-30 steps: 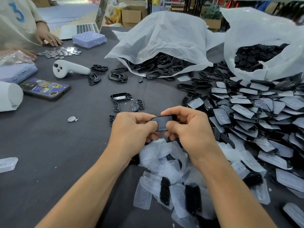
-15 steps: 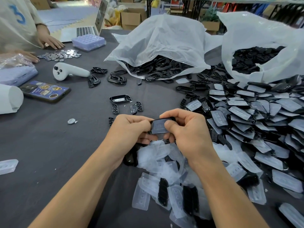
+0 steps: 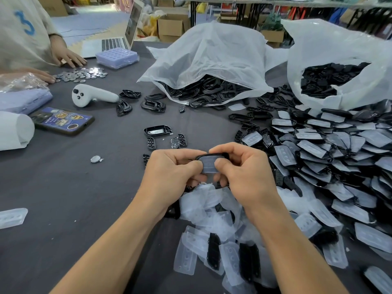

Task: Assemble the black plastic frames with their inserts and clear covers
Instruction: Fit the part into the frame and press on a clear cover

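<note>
Between left hand point(image 3: 171, 172), right hand point(image 3: 244, 175), frame point(image 3: 212, 155) unmoved

Our forearms reach forward and converge. Our left hand point(image 3: 171, 170) and right hand point(image 3: 246, 172) meet knuckles up with fingers curled. We pinch a frame point(image 3: 209, 162) between them, thumbs nearly tip to tip, and our right forefinger arches over its top edge.
</note>
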Action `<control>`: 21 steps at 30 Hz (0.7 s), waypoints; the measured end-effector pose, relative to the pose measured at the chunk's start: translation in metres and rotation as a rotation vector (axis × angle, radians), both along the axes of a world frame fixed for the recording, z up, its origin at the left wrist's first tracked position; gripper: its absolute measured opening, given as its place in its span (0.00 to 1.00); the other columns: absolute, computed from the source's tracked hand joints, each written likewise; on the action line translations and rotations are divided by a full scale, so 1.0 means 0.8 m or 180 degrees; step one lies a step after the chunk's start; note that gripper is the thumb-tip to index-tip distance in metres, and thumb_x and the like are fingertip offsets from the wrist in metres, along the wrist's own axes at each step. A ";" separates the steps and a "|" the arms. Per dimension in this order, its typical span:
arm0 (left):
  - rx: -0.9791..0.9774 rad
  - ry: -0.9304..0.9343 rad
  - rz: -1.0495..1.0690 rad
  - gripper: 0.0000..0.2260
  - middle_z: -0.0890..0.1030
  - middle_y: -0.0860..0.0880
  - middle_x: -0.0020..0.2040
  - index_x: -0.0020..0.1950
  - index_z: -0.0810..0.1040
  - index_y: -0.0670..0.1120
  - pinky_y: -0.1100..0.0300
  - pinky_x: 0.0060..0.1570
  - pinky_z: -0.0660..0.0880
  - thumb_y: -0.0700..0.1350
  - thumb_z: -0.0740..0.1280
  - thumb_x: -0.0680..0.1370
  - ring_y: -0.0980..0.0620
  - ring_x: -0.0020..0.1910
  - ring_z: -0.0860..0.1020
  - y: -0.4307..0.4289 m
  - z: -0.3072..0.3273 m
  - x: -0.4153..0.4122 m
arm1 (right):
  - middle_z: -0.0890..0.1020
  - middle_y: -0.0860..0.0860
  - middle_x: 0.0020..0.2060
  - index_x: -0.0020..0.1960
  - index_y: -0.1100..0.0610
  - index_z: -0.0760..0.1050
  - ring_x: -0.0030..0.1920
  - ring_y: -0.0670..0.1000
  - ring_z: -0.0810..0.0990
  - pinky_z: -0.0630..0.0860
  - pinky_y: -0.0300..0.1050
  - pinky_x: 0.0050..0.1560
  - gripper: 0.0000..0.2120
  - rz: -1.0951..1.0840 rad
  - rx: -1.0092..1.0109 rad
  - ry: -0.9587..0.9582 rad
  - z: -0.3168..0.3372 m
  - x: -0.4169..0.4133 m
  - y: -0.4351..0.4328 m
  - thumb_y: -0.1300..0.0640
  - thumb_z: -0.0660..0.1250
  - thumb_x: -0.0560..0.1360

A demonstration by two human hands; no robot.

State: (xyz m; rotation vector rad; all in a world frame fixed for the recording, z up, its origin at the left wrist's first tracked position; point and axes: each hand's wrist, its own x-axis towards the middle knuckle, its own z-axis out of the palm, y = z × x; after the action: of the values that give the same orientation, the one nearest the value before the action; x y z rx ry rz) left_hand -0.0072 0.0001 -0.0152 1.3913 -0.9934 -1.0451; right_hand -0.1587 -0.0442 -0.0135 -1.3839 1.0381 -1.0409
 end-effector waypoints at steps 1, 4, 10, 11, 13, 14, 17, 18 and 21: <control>0.0002 0.0042 -0.0071 0.15 0.88 0.42 0.39 0.46 0.90 0.49 0.63 0.33 0.78 0.31 0.69 0.78 0.50 0.35 0.85 0.001 0.001 0.001 | 0.81 0.48 0.26 0.46 0.57 0.84 0.23 0.45 0.75 0.74 0.37 0.28 0.15 -0.0018 -0.0007 0.0010 0.000 0.000 0.000 0.74 0.65 0.76; 0.0113 0.0160 -0.0288 0.17 0.88 0.42 0.42 0.48 0.90 0.50 0.63 0.36 0.79 0.35 0.64 0.74 0.49 0.40 0.87 0.003 0.003 0.005 | 0.81 0.48 0.27 0.44 0.55 0.85 0.24 0.46 0.75 0.75 0.38 0.28 0.16 -0.0061 -0.0057 0.0105 0.001 0.000 0.001 0.73 0.65 0.76; 0.0260 0.0128 -0.0362 0.14 0.89 0.42 0.44 0.49 0.90 0.48 0.63 0.40 0.81 0.41 0.66 0.72 0.49 0.43 0.87 0.003 0.000 0.007 | 0.82 0.49 0.28 0.44 0.52 0.85 0.25 0.46 0.77 0.74 0.37 0.29 0.16 -0.0036 -0.0122 0.0230 0.000 -0.003 0.001 0.71 0.66 0.76; 0.0250 0.0090 -0.0345 0.12 0.89 0.42 0.44 0.49 0.90 0.49 0.63 0.40 0.81 0.40 0.68 0.74 0.49 0.42 0.87 0.002 0.000 0.006 | 0.82 0.49 0.28 0.44 0.51 0.85 0.25 0.46 0.78 0.74 0.37 0.30 0.16 -0.0038 -0.0133 0.0240 -0.001 -0.003 0.000 0.71 0.66 0.76; 0.0208 -0.0039 -0.0336 0.11 0.88 0.42 0.43 0.48 0.90 0.49 0.62 0.41 0.81 0.37 0.69 0.78 0.50 0.41 0.87 0.002 -0.001 0.006 | 0.82 0.50 0.28 0.44 0.51 0.85 0.26 0.46 0.78 0.74 0.38 0.30 0.16 -0.0048 -0.0171 0.0280 -0.002 -0.003 -0.001 0.70 0.67 0.76; 0.0202 -0.0101 -0.0330 0.12 0.88 0.42 0.42 0.47 0.90 0.50 0.62 0.41 0.82 0.36 0.69 0.79 0.51 0.41 0.86 0.002 -0.001 0.006 | 0.82 0.50 0.28 0.43 0.50 0.85 0.26 0.46 0.78 0.74 0.38 0.30 0.15 -0.0055 -0.0191 0.0296 -0.002 -0.003 -0.001 0.69 0.67 0.76; 0.0189 -0.0174 -0.0323 0.13 0.88 0.42 0.41 0.47 0.90 0.48 0.62 0.41 0.82 0.34 0.69 0.78 0.53 0.39 0.85 0.003 0.000 0.006 | 0.83 0.50 0.29 0.43 0.50 0.85 0.26 0.46 0.77 0.74 0.39 0.29 0.15 -0.0064 -0.0239 0.0322 -0.003 -0.004 -0.001 0.68 0.68 0.76; 0.0186 -0.0170 -0.0313 0.13 0.88 0.42 0.40 0.47 0.90 0.47 0.62 0.41 0.82 0.33 0.69 0.77 0.53 0.38 0.85 0.003 0.001 0.005 | 0.83 0.50 0.29 0.44 0.49 0.85 0.26 0.45 0.77 0.74 0.39 0.29 0.15 -0.0069 -0.0249 0.0334 -0.004 -0.004 -0.001 0.68 0.68 0.76; 0.0179 -0.0146 -0.0221 0.13 0.87 0.41 0.38 0.46 0.90 0.45 0.62 0.38 0.81 0.31 0.69 0.77 0.54 0.36 0.83 0.003 0.002 0.003 | 0.83 0.50 0.29 0.43 0.49 0.85 0.26 0.46 0.78 0.74 0.38 0.29 0.14 -0.0096 -0.0258 0.0332 -0.005 -0.003 0.000 0.67 0.68 0.76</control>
State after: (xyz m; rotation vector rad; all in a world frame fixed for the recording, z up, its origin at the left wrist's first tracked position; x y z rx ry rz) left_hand -0.0052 0.0029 -0.0139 1.4407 -1.0595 -1.1042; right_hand -0.1609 -0.0444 -0.0172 -1.5055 1.1063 -1.0519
